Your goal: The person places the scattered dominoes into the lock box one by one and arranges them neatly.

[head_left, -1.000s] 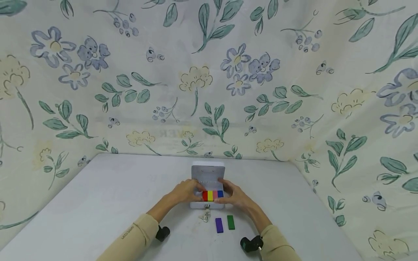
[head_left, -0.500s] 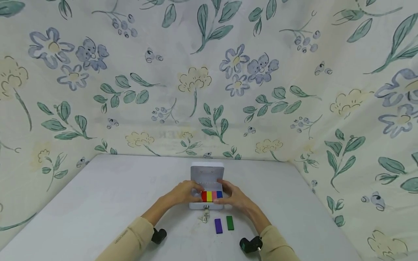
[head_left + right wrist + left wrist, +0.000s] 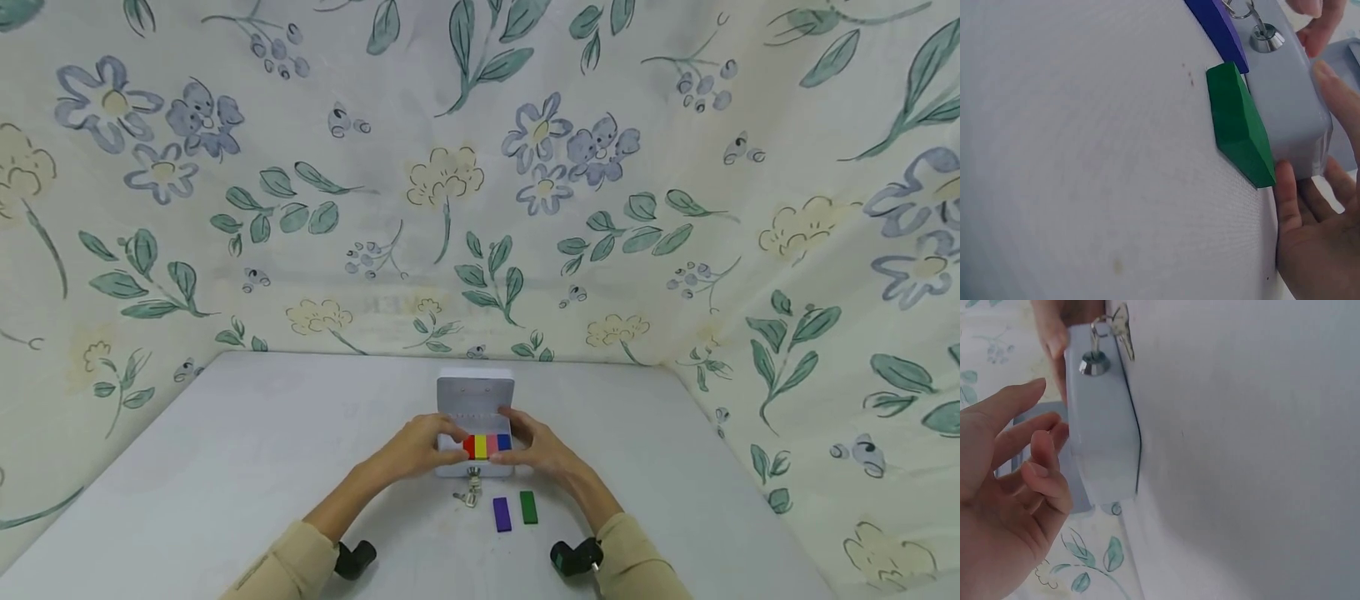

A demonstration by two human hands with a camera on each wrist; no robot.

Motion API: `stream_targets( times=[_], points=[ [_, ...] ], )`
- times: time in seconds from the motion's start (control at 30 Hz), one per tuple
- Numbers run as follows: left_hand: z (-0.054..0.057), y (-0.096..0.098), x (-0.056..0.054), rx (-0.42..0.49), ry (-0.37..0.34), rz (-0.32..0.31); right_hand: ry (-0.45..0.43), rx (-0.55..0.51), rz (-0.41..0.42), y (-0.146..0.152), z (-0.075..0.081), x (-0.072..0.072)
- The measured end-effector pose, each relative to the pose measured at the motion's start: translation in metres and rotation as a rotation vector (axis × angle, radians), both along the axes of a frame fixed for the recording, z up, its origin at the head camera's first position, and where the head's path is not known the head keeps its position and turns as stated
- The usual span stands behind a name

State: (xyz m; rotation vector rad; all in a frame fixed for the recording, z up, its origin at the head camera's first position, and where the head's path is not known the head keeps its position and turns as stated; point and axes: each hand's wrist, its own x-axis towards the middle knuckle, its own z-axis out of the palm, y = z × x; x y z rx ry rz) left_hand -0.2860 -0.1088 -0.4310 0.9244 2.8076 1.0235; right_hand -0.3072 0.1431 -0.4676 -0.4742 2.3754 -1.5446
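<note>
A light grey lidded metal cash box [image 3: 491, 471] stands on the table, its lid [image 3: 476, 396] raised. A key sits in its front lock [image 3: 1094, 362]. Inside, a row of coloured blocks shows red [image 3: 468, 447], yellow [image 3: 481, 447], pink and blue. My left hand [image 3: 420, 446] is at the box's left side, fingertips beside the red block; in the left wrist view its fingers are loosely bent, with nothing visible in them. My right hand [image 3: 546, 454] holds the box's right side, thumb over the front rim and fingers along the outside wall.
A purple block [image 3: 502, 514] and a green block [image 3: 528, 507] lie on the white table [image 3: 300, 433] in front of the box. A spare key [image 3: 470, 498] hangs from the lock's ring. Floral cloth [image 3: 450, 250] surrounds the table at back and sides.
My left hand has shifted slightly, its thumb rising by the red block, and the left forearm has moved a little leftward. The right hand, box and loose blocks stay put.
</note>
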Motion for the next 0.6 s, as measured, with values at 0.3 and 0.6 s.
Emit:
stream_targets(
  times=[0.3,0.6],
  points=[
    [0.006,0.005,0.024,0.028,0.040,0.000,0.014,0.025,-0.009,0.001,0.000,0.001],
    [0.004,0.010,0.042,0.051,-0.080,-0.019,0.016,0.018,-0.012,0.000,-0.001,-0.001]
  ],
)
